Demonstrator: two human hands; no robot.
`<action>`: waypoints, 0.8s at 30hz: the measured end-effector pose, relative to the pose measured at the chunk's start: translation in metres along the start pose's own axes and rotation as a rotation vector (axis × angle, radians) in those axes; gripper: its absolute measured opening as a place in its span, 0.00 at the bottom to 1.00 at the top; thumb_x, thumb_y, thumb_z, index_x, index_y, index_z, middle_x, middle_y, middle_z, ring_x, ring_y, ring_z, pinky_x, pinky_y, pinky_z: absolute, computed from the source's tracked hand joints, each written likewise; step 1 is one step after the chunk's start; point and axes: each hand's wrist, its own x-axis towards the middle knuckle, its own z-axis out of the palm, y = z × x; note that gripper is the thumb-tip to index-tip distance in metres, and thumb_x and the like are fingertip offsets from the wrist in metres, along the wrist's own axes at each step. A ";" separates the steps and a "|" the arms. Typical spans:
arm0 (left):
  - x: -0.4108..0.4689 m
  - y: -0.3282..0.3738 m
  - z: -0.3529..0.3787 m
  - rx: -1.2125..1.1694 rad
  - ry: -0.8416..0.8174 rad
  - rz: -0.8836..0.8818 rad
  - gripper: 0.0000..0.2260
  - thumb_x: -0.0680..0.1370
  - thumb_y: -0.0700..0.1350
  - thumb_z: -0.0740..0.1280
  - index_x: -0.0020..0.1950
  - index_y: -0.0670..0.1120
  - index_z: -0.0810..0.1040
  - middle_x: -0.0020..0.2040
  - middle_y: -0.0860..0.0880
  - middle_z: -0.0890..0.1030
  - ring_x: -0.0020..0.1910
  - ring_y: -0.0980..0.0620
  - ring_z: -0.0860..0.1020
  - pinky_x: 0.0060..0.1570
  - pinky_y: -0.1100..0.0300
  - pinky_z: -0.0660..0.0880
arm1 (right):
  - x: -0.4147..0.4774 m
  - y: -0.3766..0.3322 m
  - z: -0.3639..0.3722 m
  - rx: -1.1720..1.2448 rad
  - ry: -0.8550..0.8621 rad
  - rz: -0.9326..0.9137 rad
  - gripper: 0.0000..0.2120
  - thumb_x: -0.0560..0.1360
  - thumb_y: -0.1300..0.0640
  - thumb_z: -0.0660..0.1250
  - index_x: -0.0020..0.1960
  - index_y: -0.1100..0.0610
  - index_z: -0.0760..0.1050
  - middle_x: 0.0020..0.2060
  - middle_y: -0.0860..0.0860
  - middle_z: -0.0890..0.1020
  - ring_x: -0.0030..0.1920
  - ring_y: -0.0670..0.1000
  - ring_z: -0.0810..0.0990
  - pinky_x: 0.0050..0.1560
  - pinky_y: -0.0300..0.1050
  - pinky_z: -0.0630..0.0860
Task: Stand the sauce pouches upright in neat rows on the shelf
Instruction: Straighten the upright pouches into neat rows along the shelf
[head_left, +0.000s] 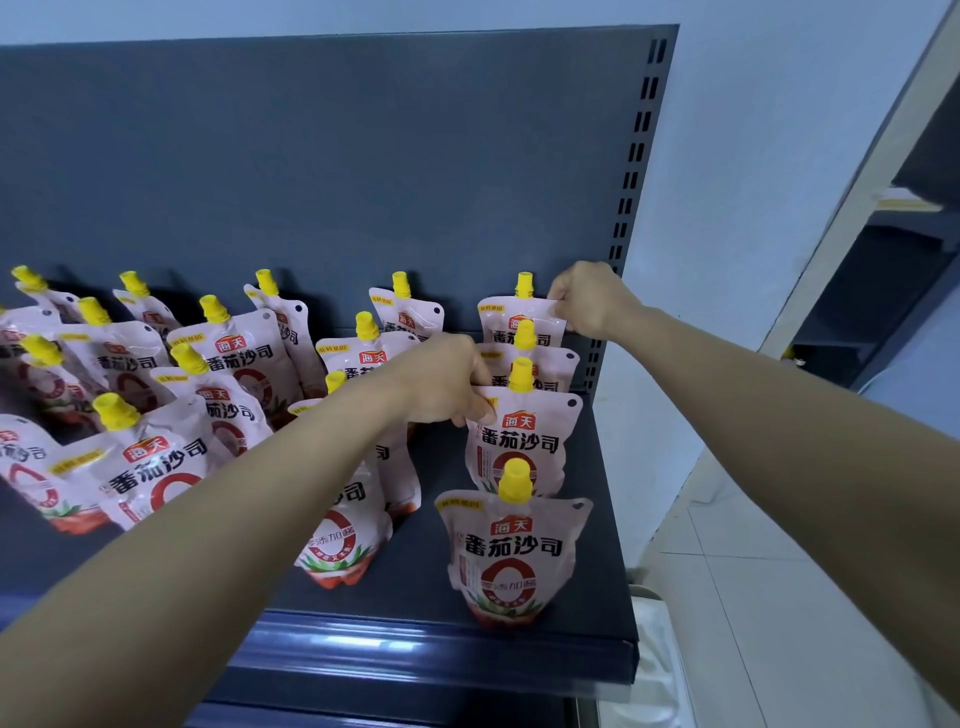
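Shelf (415, 587) stock: fifteen capped pouches (511, 551) counted, more possibly hidden under the arm. Left hand (441, 384) fingers pinch the third pouch (524, 441) in the right column, right hand (592, 301) fingers pinch the rear pouch (498, 322). Recommend squaring both behind the front one, bases flat, before releasing.

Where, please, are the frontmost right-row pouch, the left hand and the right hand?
frontmost pouch (514, 551): head view, printed front panel.
left hand (441, 382): head view, back of hand.
right hand (592, 299): head view, back of hand.
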 end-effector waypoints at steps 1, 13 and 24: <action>0.001 0.001 0.002 0.007 0.002 -0.003 0.09 0.72 0.43 0.72 0.32 0.44 0.79 0.35 0.43 0.83 0.35 0.50 0.78 0.38 0.61 0.72 | 0.000 0.001 -0.001 0.000 0.002 0.001 0.10 0.75 0.67 0.63 0.53 0.64 0.81 0.51 0.60 0.83 0.52 0.60 0.81 0.57 0.52 0.78; 0.002 0.001 0.004 0.001 0.029 0.005 0.12 0.71 0.42 0.72 0.28 0.46 0.77 0.33 0.43 0.82 0.33 0.50 0.79 0.35 0.63 0.72 | -0.042 -0.029 -0.044 0.187 -0.417 -0.001 0.26 0.69 0.40 0.69 0.49 0.64 0.82 0.38 0.62 0.80 0.38 0.51 0.79 0.38 0.38 0.76; -0.009 0.004 -0.001 0.059 0.053 0.074 0.06 0.72 0.42 0.71 0.38 0.40 0.80 0.33 0.46 0.78 0.38 0.46 0.76 0.37 0.60 0.70 | -0.060 -0.032 -0.025 -0.162 -0.318 -0.049 0.12 0.74 0.64 0.66 0.55 0.65 0.80 0.42 0.60 0.79 0.46 0.56 0.78 0.47 0.43 0.74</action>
